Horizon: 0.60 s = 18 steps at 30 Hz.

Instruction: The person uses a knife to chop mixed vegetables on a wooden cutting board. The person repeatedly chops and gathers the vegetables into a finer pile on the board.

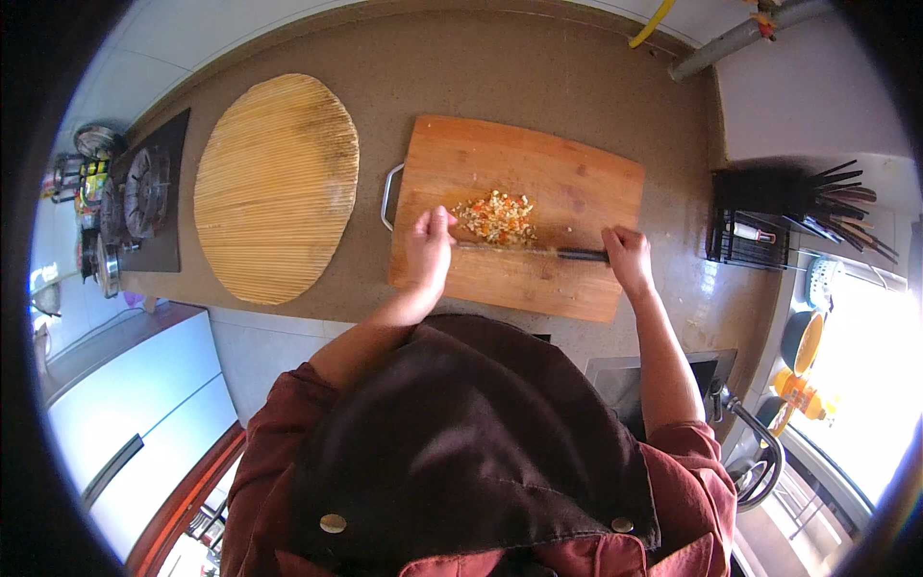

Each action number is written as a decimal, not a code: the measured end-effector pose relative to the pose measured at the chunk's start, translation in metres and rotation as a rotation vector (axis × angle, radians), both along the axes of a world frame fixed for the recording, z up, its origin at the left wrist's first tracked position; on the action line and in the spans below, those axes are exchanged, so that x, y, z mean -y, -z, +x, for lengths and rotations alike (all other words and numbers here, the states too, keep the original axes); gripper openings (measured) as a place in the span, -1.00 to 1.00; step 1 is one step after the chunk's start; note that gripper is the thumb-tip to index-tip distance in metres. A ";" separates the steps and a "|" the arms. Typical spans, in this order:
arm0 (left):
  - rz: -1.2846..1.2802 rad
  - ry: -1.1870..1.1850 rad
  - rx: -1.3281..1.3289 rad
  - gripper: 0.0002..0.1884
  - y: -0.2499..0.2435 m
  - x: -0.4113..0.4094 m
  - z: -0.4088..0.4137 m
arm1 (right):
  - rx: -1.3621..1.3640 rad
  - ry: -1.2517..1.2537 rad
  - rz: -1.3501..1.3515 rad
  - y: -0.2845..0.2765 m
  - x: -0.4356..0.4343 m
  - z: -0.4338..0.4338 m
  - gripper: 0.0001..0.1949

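Observation:
My right hand (628,261) is wrapped around the black handle (583,254) of a kitchen knife. The knife's blade (508,249) is blurred and seen edge-on, running left across a wooden cutting board (497,148). At the blade's far end is my left hand (430,241), thumb on top and fingers partly hidden; whether it grips the blade tip or only rests by it is unclear. Just beyond the blade lies a pile of finely chopped food (501,216), pale with orange-red bits. The board has a metal handle (388,196) on its left side.
A round slatted mat (277,187) lies left of the board on the brown countertop (461,65). Farther left is a gas hob (155,195). At right stand a black rack (757,209) with utensils and a sink (613,375) with a curved faucet (771,447).

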<state>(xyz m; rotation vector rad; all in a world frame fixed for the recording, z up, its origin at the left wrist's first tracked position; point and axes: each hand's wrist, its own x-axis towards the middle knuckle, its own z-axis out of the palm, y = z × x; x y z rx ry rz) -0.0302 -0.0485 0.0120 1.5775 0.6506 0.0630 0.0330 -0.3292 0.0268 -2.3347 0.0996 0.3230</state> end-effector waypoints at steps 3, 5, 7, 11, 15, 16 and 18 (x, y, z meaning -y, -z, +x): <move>-0.142 -0.222 0.002 -0.70 -0.003 -0.012 0.014 | 0.113 -0.064 0.010 -0.025 -0.026 0.021 -0.74; -0.146 -0.145 0.065 -0.71 0.011 -0.023 0.013 | 0.101 -0.055 0.029 -0.007 -0.022 0.021 -0.74; 0.007 -0.028 0.051 -0.71 0.006 -0.018 0.014 | 0.085 -0.004 0.069 -0.007 -0.025 0.019 -0.72; -0.270 -0.165 0.138 -0.69 0.018 -0.032 0.011 | 0.128 0.047 0.017 -0.026 -0.038 0.007 -0.71; -0.161 -0.084 0.061 -0.69 0.002 -0.022 0.020 | 0.130 0.149 0.039 -0.004 -0.032 -0.001 -0.71; -0.221 -0.108 0.080 -0.69 0.009 -0.029 0.017 | 0.155 0.105 0.011 -0.020 -0.041 0.003 -0.71; -0.294 -0.148 0.129 -0.70 0.024 -0.039 0.011 | 0.210 0.011 -0.013 -0.049 -0.054 0.016 -0.72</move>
